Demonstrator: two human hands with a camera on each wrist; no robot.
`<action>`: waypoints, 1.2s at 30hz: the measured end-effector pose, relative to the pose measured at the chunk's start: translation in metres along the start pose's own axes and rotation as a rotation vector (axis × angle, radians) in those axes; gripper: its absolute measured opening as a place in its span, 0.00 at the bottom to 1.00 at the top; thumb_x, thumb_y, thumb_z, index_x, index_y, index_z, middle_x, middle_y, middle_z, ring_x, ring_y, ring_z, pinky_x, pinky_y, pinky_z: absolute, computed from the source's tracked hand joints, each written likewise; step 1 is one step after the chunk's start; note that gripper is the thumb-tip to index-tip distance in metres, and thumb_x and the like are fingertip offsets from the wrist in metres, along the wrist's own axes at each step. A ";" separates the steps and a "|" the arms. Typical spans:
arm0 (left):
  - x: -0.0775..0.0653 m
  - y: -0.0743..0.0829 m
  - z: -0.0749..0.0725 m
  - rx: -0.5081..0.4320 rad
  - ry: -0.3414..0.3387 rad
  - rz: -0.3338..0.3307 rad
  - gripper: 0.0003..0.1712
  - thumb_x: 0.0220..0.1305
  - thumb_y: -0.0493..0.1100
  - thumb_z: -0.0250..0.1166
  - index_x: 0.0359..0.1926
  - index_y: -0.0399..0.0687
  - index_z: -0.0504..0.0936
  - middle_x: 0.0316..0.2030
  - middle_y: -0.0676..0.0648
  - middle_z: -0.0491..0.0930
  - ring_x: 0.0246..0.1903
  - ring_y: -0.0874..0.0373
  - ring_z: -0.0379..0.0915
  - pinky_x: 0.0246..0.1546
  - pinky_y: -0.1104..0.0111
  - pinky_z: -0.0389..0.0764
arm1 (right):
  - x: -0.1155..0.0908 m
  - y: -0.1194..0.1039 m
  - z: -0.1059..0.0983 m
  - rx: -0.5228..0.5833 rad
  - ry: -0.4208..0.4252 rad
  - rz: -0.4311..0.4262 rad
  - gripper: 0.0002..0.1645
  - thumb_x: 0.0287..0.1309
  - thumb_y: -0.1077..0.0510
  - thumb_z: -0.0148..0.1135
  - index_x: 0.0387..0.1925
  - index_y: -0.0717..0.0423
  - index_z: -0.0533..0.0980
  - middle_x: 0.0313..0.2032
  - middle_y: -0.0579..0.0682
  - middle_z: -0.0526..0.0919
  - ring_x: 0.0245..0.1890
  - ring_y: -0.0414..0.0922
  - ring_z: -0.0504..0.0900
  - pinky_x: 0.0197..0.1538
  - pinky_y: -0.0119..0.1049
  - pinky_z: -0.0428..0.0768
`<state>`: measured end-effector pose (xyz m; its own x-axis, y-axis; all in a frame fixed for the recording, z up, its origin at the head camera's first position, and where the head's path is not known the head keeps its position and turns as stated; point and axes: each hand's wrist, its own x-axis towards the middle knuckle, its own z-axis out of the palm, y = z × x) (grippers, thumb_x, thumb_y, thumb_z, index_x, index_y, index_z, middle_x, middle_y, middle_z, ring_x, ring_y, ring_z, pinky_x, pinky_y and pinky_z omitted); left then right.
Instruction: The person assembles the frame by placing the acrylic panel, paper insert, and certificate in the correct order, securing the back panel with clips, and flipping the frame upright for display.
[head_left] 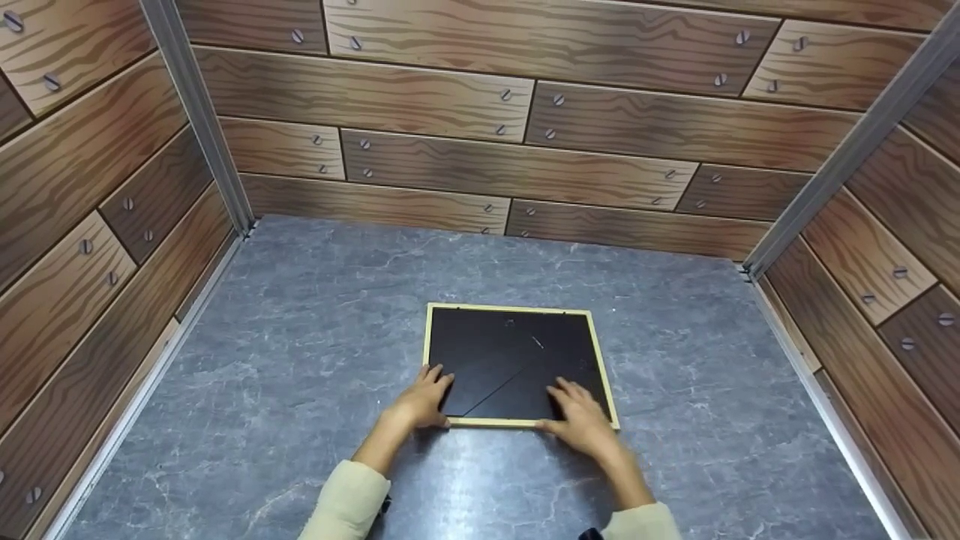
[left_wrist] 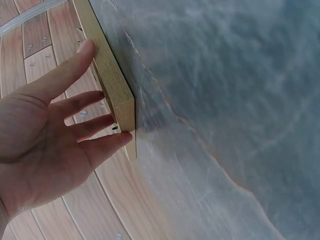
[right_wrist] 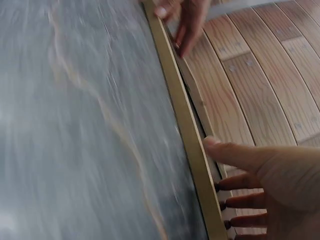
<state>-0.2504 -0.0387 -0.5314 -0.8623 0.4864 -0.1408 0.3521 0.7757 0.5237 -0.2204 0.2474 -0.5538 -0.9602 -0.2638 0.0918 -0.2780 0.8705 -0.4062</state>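
Just beyond the sleeves (head_left: 346, 495), the left hand (head_left: 416, 399) and right hand (head_left: 583, 421) rest with fingers relaxed and apart, thumbs at the near edge of the picture frame (head_left: 510, 360). Ahead, mostly between them, it lies black back up on the table (head_left: 330, 337). The step seems to be steadying it; lifting would call for curling fingers round both sides.

No text, label, brand, number or sign readable in any view (head, both wrists alike).
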 end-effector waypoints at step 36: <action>0.000 0.005 0.002 0.064 0.010 -0.008 0.42 0.44 0.37 0.73 0.60 0.30 0.65 0.62 0.30 0.56 0.63 0.33 0.45 0.57 0.49 0.60 | 0.031 -0.048 0.027 0.001 0.065 0.135 0.29 0.43 0.52 0.71 0.45 0.61 0.72 0.53 0.64 0.68 0.53 0.64 0.65 0.52 0.57 0.64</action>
<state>-0.2483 -0.0342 -0.5304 -0.8688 0.4761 -0.1362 0.3674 0.8041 0.4673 -0.2362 0.1864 -0.5556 -0.9886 -0.1167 0.0953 -0.1462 0.8956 -0.4202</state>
